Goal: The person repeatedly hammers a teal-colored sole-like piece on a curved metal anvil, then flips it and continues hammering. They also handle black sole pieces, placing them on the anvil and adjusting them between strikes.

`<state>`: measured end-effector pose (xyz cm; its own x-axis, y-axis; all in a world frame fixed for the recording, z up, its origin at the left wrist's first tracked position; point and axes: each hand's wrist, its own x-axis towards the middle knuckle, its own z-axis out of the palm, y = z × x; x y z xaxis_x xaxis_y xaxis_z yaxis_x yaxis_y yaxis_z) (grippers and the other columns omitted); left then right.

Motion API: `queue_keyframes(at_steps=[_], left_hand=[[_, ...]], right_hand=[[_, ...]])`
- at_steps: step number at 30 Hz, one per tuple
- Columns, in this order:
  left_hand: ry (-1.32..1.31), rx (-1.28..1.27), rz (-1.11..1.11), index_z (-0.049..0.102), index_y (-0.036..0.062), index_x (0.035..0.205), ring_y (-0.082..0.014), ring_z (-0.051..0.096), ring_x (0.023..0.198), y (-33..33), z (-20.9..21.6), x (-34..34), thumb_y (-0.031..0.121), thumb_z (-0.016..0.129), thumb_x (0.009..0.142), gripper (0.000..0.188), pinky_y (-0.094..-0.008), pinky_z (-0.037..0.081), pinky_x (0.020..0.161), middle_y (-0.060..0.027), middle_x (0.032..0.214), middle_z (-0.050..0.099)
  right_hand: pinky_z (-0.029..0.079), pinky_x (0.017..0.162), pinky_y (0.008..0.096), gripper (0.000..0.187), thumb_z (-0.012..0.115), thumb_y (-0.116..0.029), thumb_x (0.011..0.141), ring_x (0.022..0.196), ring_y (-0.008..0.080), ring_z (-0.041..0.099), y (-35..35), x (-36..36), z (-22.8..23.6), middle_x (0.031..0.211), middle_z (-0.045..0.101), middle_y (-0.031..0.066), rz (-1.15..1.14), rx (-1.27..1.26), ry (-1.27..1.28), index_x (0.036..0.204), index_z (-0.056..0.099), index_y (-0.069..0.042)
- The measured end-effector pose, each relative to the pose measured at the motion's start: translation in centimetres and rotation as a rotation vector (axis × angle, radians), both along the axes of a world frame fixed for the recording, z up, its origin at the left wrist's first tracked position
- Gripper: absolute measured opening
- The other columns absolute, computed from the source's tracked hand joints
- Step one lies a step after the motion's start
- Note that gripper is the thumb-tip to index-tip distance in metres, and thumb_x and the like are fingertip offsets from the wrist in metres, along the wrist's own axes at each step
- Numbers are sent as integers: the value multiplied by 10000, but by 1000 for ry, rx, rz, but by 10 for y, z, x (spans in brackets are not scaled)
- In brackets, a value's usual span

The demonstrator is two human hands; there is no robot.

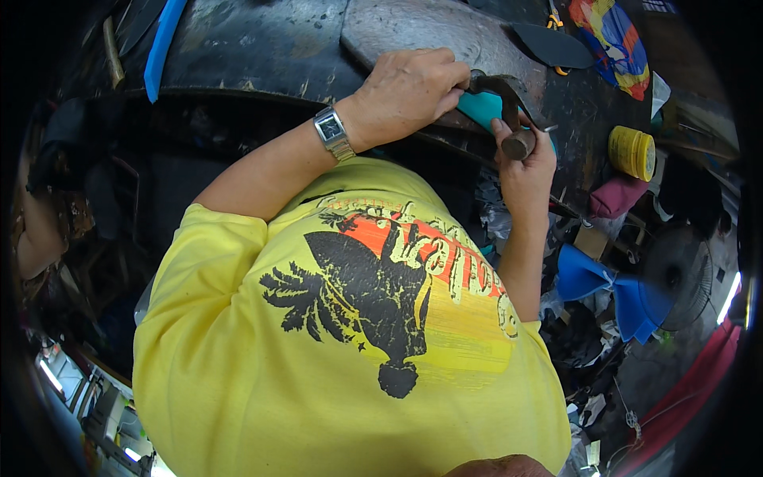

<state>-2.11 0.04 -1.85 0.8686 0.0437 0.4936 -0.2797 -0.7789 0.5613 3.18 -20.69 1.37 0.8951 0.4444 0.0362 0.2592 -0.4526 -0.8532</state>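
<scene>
My left hand (415, 91), with a metal watch (334, 133) on its wrist, is closed with fingers pinched at the near edge of a teal piece of sheet material (482, 110). What lies between its fingertips is mostly hidden. To its right, my right hand (531, 159) is wrapped round a hammer (519, 145), whose round wooden handle end points up at me. The hammer's dark metal head (509, 86) lies over the teal piece. My right fingertips are also close to the teal piece, but whether they touch it is unclear. Both hands are over the front edge of a worn slab (429, 32).
On the dark bench (262, 48) lie a blue strip (163, 52), a black sheet piece (552, 45) over orange-handled scissors (554, 17), and a colourful bag (612, 48). A yellow tub (632, 153) sits at right. Beyond are a fan (675, 278) and another person's arm (40, 234) at left.
</scene>
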Motion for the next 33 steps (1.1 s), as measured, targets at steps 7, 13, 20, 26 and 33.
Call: queue_keyframes(at_steps=[7, 13, 20, 26, 33], left_hand=[[37, -20, 56, 722, 121, 944, -265, 662, 871, 1, 2, -18, 255, 783, 831, 186, -384, 529, 739, -45, 927, 640], [21, -3, 64, 741, 134, 938, -260, 664, 838, 0, -2, -10, 258, 784, 837, 165, -385, 525, 716, -37, 905, 660], [63, 21, 16, 749, 135, 956, -260, 683, 833, 6, -4, 13, 223, 763, 849, 140, -375, 539, 719, -41, 910, 687], [-7, 60, -46, 735, 131, 968, -259, 689, 825, 6, -5, 15, 197, 744, 866, 122, -367, 550, 724, -47, 901, 685], [-59, 69, -84, 703, 117, 971, -271, 680, 842, 7, -9, 15, 175, 730, 865, 123, -379, 544, 744, -57, 889, 665]], right_hand=[[399, 549, 222, 303, 753, -154, 943, 633, 41, 512, -4, -1, -6, 734, 575, -29, -20, -5, -52, 1174, 628, -4], [399, 536, 220, 320, 761, -159, 937, 618, 41, 511, -7, 4, -9, 718, 568, -24, -23, -40, -82, 1179, 627, 1], [384, 513, 210, 389, 778, -218, 926, 605, 38, 512, -17, 8, -12, 694, 557, -24, -111, -83, -80, 1196, 624, 15], [364, 481, 206, 405, 784, -215, 918, 557, 41, 500, -19, 13, -7, 674, 571, -14, -102, -70, -77, 1205, 622, 20], [369, 472, 206, 304, 769, -137, 925, 552, 44, 515, -15, 8, 9, 710, 611, 0, -202, 178, -149, 1166, 647, 2]])
